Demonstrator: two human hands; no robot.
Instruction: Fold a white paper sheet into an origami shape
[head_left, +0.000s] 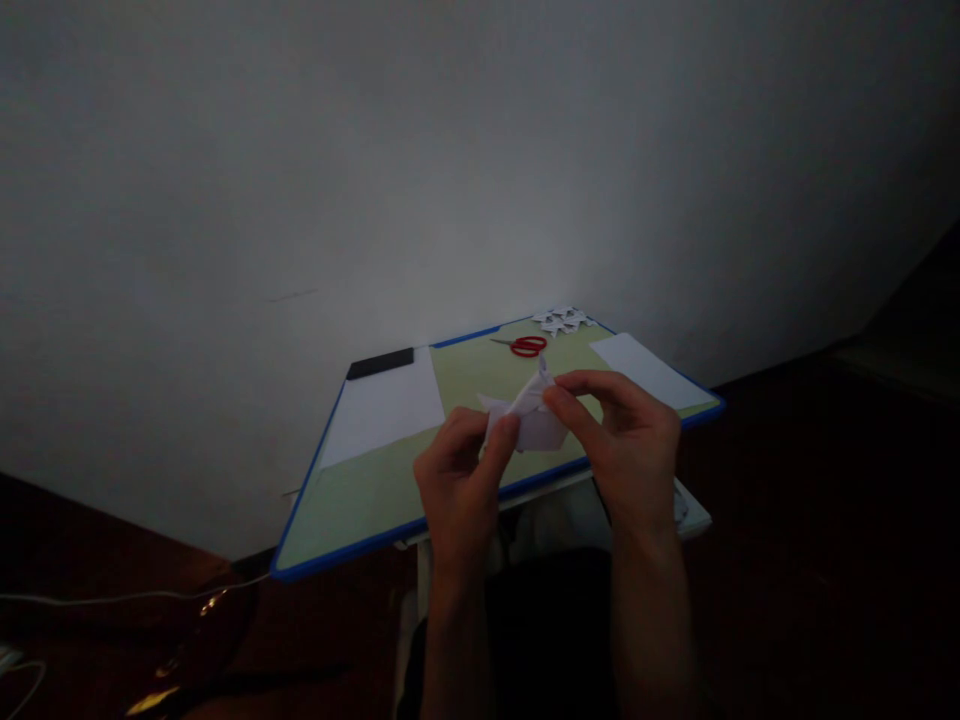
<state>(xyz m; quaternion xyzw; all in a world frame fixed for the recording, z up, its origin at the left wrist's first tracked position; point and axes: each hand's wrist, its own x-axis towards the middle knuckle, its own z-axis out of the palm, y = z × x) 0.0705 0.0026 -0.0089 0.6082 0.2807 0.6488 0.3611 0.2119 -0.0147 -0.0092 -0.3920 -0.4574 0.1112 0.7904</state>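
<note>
Both my hands hold a folded piece of white paper (534, 418) just above the near edge of a green board with a blue rim (352, 545). My left hand (461, 480) pinches its left side between thumb and fingers. My right hand (622, 435) pinches the top of the fold with its fingertips. The paper's lower part is partly hidden behind my fingers.
Red-handled scissors (525, 346) lie at the board's far edge, beside several white paper cut-outs (562, 320). A white sheet (386, 408) lies on the left, another (649, 370) on the right, and a black strip (380, 363) at the far left corner. A pale wall stands close behind; cables (112, 598) trail on the dark floor at left.
</note>
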